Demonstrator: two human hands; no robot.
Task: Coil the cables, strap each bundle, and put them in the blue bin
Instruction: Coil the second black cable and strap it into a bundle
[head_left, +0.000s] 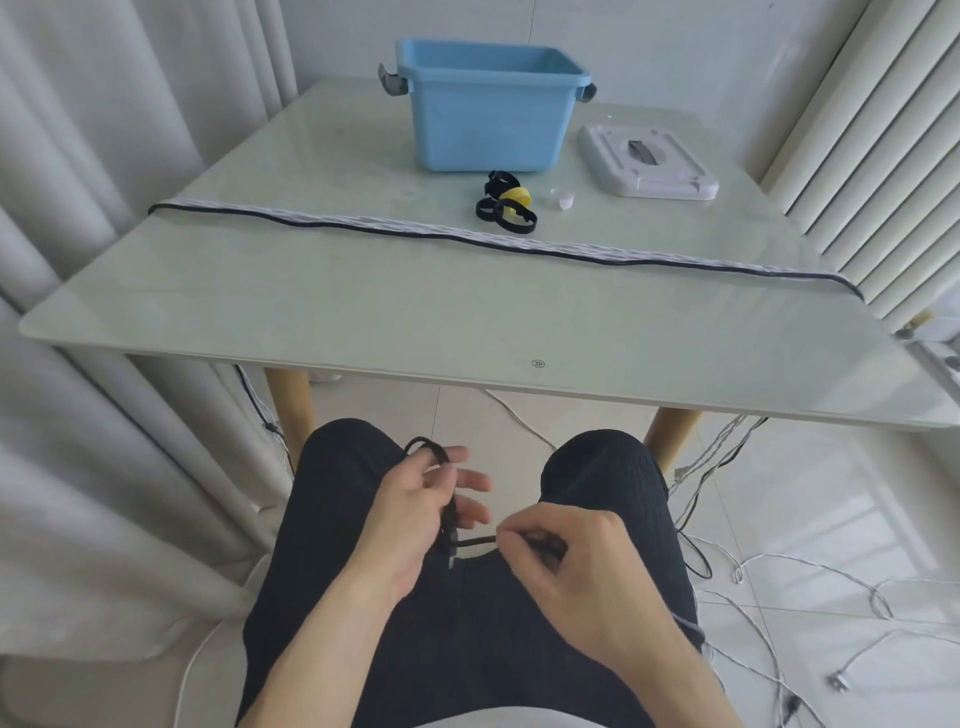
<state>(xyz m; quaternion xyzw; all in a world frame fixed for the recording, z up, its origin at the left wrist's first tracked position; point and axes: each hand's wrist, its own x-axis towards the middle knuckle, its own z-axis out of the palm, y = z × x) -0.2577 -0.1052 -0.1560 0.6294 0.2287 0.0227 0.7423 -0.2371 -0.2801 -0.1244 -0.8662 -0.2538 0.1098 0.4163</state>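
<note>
Black thin cable (447, 512) is being coiled over the lap, below the near edge of the pale glass table (363, 312). My left hand (415, 514) holds loops with fingers loosely curled; my right hand (566, 556) pinches the cable's run. Loose loops could slip off those relaxed fingers. Velcro straps (506, 208) lie before the blue plastic bin (488, 119), near the far edge.

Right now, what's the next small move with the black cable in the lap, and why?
Probably wrap another loop: the left hand holds only a small coil of the black cable, and the right hand pinches the free run just beside it. The straps lie by the blue bin on the table, untouched.
</note>
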